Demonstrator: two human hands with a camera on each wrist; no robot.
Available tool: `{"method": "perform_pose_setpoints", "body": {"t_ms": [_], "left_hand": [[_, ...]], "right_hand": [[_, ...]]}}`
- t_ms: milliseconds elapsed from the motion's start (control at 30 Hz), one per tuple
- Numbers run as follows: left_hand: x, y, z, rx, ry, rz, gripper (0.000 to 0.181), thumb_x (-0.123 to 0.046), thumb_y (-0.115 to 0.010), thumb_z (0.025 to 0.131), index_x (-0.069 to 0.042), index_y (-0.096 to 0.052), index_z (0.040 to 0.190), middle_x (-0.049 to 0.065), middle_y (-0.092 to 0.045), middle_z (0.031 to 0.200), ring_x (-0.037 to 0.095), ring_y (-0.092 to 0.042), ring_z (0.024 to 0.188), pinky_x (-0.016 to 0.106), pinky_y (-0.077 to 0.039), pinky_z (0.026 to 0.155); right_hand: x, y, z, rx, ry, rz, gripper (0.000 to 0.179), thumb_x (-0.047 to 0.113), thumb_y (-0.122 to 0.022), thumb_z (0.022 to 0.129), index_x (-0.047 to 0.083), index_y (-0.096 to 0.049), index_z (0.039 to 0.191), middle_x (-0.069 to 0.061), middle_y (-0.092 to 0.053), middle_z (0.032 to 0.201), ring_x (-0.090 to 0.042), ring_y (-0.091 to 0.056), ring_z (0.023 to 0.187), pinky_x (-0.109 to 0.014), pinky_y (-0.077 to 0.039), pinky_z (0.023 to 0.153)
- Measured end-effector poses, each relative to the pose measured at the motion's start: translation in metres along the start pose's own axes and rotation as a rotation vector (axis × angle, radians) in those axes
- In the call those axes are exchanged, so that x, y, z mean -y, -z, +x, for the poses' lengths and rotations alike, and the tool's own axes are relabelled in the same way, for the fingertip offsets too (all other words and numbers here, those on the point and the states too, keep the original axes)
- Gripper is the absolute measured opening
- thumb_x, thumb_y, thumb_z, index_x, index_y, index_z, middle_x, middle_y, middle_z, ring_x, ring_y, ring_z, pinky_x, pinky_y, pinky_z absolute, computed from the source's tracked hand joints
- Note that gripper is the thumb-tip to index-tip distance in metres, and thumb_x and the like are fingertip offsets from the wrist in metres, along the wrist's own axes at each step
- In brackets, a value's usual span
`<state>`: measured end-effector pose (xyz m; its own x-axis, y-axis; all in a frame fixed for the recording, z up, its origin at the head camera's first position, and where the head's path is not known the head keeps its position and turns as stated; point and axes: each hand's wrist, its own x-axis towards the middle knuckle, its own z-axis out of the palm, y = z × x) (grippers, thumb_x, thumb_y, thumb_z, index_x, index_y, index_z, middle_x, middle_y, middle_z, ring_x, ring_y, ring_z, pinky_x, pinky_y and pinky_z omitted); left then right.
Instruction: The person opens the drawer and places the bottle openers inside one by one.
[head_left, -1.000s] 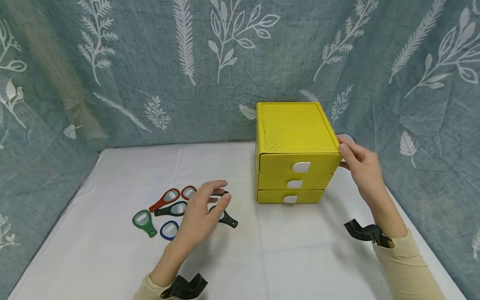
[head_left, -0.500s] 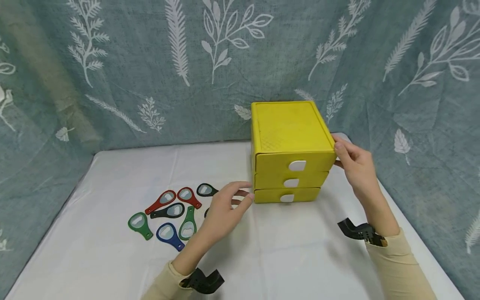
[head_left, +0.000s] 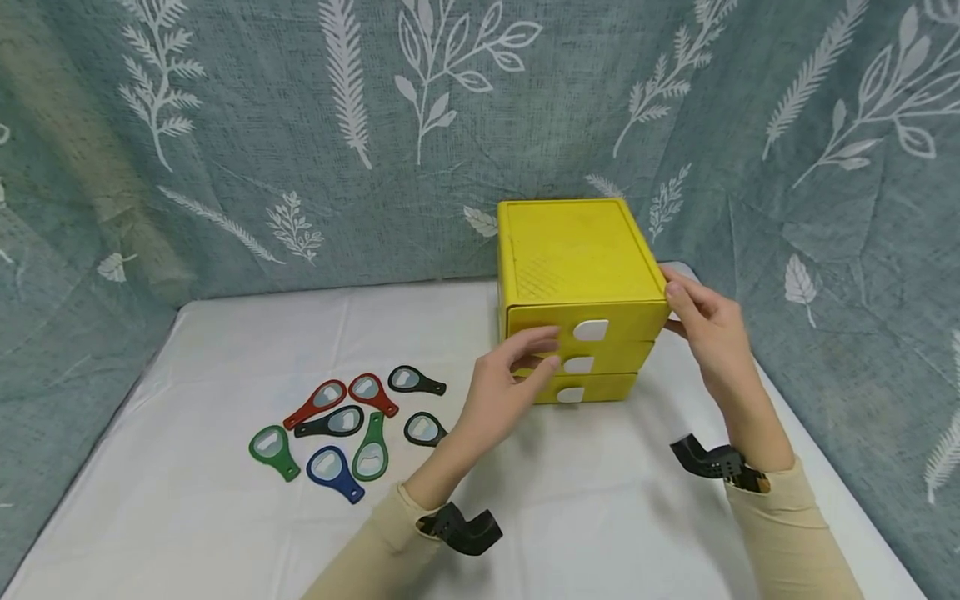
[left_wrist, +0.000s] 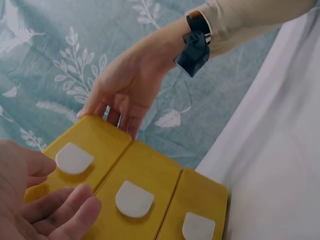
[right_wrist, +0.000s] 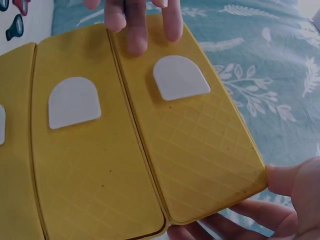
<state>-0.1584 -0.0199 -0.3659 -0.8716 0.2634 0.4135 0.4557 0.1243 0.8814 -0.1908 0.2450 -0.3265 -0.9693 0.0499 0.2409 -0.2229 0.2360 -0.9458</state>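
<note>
A yellow chest of three small drawers [head_left: 581, 250] stands on the table, every drawer closed and fitted with a white tab handle. Close in front of its face, my left hand [head_left: 501, 392] has loosely bent, parted fingers and holds nothing. In the left wrist view its thumb overlaps the top drawer's handle [left_wrist: 74, 158]; the right wrist view shows its fingertips [right_wrist: 136, 42] over that drawer's front, beside the handle. My right hand [head_left: 711, 337] holds the chest at its upper right front corner, thumb at the edge and fingers along the side, partly hidden.
Several bottle openers lie left of the chest: red [head_left: 317, 403], black [head_left: 416, 380], green [head_left: 273, 452] and blue [head_left: 334, 472]. The white cloth-covered table [head_left: 585, 508] ends at a patterned teal curtain [head_left: 360, 225] behind and at the sides.
My left hand has moved right and forward, from above the bottle openers to the front of the chest. My right hand has stayed at the chest's corner. The head view has shifted slightly.
</note>
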Motion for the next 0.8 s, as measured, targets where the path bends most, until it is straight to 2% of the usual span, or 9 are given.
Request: {"method": "perform_pose_setpoints", "body": {"t_ms": [200,300,433,500,533,667,733,800], "left_hand": [[-0.002,-0.01,0.006,-0.027,-0.038,-0.072,0.031,-0.012,-0.062,0.098,-0.01,-0.064,0.129,0.007,-0.069,0.114,0.014,-0.067,0.089,0.031,-0.057,0.072],[-0.003,-0.014,0.01,-0.045,-0.023,-0.127,0.03,-0.012,-0.062,0.098,-0.01,-0.065,0.128,0.009,-0.069,0.111,0.02,-0.069,0.084,0.034,-0.058,0.067],[-0.005,-0.019,0.012,-0.069,0.001,-0.19,0.029,-0.013,-0.063,0.098,-0.006,-0.066,0.126,0.013,-0.069,0.108,0.029,-0.07,0.083,0.039,-0.058,0.068],[-0.013,-0.019,0.012,-0.074,0.019,-0.199,0.029,-0.009,-0.062,0.098,-0.001,-0.065,0.126,0.018,-0.069,0.108,0.034,-0.069,0.083,0.043,-0.058,0.07],[-0.012,-0.02,0.012,-0.074,0.021,-0.201,0.029,-0.009,-0.062,0.098,-0.002,-0.066,0.125,0.018,-0.068,0.107,0.033,-0.07,0.083,0.042,-0.058,0.07],[-0.01,-0.022,0.015,-0.07,0.017,-0.203,0.027,-0.007,-0.063,0.097,-0.001,-0.067,0.124,0.02,-0.069,0.104,0.03,-0.07,0.078,0.041,-0.058,0.069],[-0.003,-0.025,0.017,-0.069,0.003,-0.225,0.026,-0.007,-0.064,0.097,-0.001,-0.067,0.122,0.02,-0.07,0.103,0.03,-0.07,0.076,0.041,-0.058,0.068],[-0.009,-0.025,0.019,-0.069,-0.002,-0.251,0.025,-0.003,-0.063,0.096,0.005,-0.067,0.119,0.025,-0.069,0.101,0.036,-0.069,0.075,0.045,-0.057,0.069]], "right_hand": [[0.0,-0.001,-0.001,0.0,0.01,-0.004,0.048,0.038,-0.054,0.1,0.013,-0.055,0.142,-0.008,-0.058,0.135,-0.015,-0.057,0.115,-0.022,-0.051,0.084],[-0.002,-0.004,-0.001,-0.013,0.031,-0.001,0.048,0.036,-0.053,0.101,0.011,-0.054,0.142,-0.01,-0.056,0.137,-0.017,-0.057,0.117,-0.023,-0.051,0.085],[-0.004,-0.007,-0.001,-0.04,0.046,-0.023,0.05,0.038,-0.05,0.102,0.011,-0.053,0.143,-0.01,-0.055,0.139,-0.018,-0.055,0.12,-0.027,-0.05,0.088],[-0.005,-0.009,-0.001,-0.049,0.043,-0.036,0.051,0.04,-0.049,0.102,0.011,-0.052,0.143,-0.008,-0.055,0.139,-0.018,-0.055,0.121,-0.028,-0.05,0.089],[-0.005,-0.009,-0.002,-0.051,0.04,-0.033,0.051,0.04,-0.049,0.102,0.011,-0.052,0.143,-0.008,-0.055,0.14,-0.019,-0.054,0.122,-0.028,-0.05,0.09],[-0.004,-0.009,-0.003,-0.048,0.02,0.043,0.05,0.037,-0.053,0.101,0.008,-0.053,0.142,-0.01,-0.054,0.14,-0.018,-0.054,0.122,-0.026,-0.05,0.089],[-0.003,-0.007,-0.003,-0.044,0.003,0.101,0.05,0.035,-0.057,0.1,0.007,-0.054,0.141,-0.01,-0.056,0.138,-0.017,-0.056,0.118,-0.024,-0.05,0.086],[-0.002,-0.006,-0.002,-0.042,-0.021,0.145,0.051,0.034,-0.06,0.098,0.006,-0.055,0.14,-0.008,-0.058,0.136,-0.016,-0.058,0.113,-0.021,-0.051,0.084]]}}
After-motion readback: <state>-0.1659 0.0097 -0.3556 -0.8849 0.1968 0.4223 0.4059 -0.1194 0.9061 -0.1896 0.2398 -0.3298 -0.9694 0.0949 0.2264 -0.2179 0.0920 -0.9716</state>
